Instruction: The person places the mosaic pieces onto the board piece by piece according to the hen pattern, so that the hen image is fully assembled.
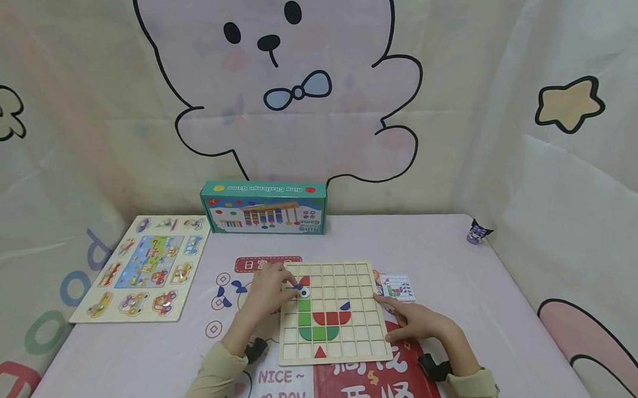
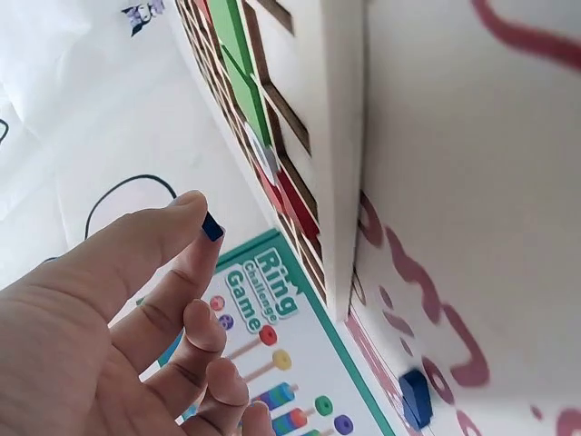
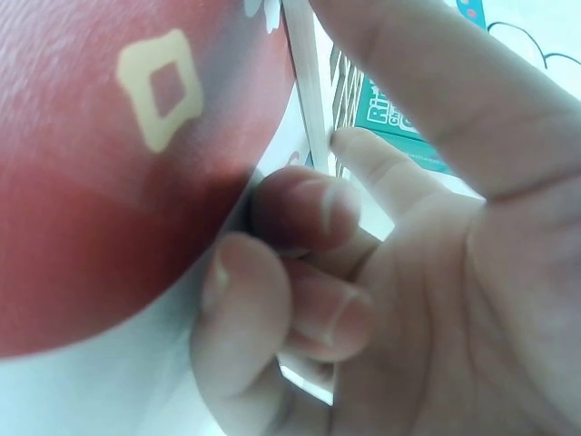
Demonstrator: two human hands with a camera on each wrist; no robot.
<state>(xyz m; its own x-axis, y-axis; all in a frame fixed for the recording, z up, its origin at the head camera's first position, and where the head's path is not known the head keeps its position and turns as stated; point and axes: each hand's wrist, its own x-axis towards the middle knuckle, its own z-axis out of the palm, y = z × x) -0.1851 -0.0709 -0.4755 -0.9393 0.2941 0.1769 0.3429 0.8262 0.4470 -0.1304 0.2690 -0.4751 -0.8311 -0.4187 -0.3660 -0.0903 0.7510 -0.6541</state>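
A pale wooden grid board (image 1: pixel 361 345) lies flat before me, with coloured pieces in some of its cells. My left hand (image 1: pixel 267 296) is at its upper left, pinching a small blue puzzle piece (image 2: pixel 212 227) between thumb and index finger. Close by on the board are a red piece (image 1: pixel 304 280), a white eye piece (image 1: pixel 304 293) and a green column (image 1: pixel 304 311). Lower down sit a red row (image 1: pixel 332 318), a green row (image 1: pixel 319 334), a red triangle (image 1: pixel 320 353) and a blue piece (image 1: pixel 345 306). My right hand (image 1: pixel 420 323) touches the board's right edge with index finger and thumb, its other fingers bent.
Loose blue pieces (image 1: pixel 221 292) lie left of the board. A pattern card (image 1: pixel 398 287) sits at its right. Behind stand a green Ring Challenge Game box (image 1: pixel 263 207) and, leftward, a picture puzzle board (image 1: pixel 190 305). A purple wrapper (image 1: pixel 477 232) lies at the far right.
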